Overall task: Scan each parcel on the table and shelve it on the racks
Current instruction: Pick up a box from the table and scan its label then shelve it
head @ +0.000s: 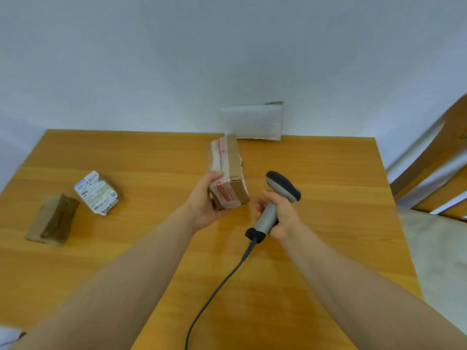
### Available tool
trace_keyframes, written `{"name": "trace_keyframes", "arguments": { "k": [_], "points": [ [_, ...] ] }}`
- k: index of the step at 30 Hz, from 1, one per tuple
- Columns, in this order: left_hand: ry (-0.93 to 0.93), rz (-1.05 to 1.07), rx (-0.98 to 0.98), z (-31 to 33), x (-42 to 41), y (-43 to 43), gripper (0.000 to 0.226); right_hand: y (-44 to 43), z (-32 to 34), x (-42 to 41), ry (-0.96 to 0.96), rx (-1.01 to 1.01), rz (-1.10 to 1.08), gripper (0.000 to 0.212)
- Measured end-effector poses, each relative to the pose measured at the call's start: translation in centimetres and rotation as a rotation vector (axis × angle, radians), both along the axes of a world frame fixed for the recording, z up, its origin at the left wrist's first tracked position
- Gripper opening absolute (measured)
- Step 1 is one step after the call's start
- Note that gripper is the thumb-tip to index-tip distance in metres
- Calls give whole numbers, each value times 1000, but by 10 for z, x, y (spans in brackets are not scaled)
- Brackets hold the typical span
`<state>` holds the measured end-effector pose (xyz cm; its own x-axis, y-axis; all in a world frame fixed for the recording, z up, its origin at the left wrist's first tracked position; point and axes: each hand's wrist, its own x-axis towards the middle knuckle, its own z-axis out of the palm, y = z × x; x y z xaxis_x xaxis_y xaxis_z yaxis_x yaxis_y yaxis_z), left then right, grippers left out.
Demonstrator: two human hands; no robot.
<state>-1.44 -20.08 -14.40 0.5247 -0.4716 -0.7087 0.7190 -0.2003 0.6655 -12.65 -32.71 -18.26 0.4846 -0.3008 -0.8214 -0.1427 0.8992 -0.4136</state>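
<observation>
Head view looks down on a wooden surface (328,173), with a wooden chair (429,160) off its right side. A white padded envelope (252,122) stands against the wall at the far edge. The left hand (204,203) holds a taped cardboard parcel (228,173) over the middle, its grip clamped round the box's near end. Well to the left lie a brown-wrapped parcel (51,219) and, just beside it, a labelled parcel (97,193). The right hand (283,213) has its grip clamped on a grey scanner (278,198), near the box; its cable (214,291) trails toward the near edge.

Scanner cable (214,294) cut by bottom edge
</observation>
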Motion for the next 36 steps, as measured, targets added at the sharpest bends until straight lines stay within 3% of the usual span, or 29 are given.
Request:
{"name": "trace_keyframes", "arguments": {
  "k": [3, 10, 15, 18, 23, 29, 36],
  "points": [
    [89, 67, -168, 11, -10, 46, 59, 31, 19, 8, -17, -19, 79, 24],
    [188, 113, -352, 19, -25, 142, 79, 115, 46, 15, -115, -46, 214, 22],
    [25, 226, -234, 25, -15, 198, 37, 156, 55, 24, -96, -192, 168, 38],
    [-98, 167, -160, 31, -6, 226, 47, 170, 60, 26, -125, -319, 180, 20],
    [-251, -3, 56, 42, -1, 246, 47, 197, 70, 35, -187, -472, 281, 19],
    [-343, 84, 202, 39, 12, 274, 56, 216, 82, 46, -138, -653, 528, 10],
    [-378, 236, 247, 40, 25, 302, 67, 244, 109, 47, -251, -608, 831, 12]
  ]
}}
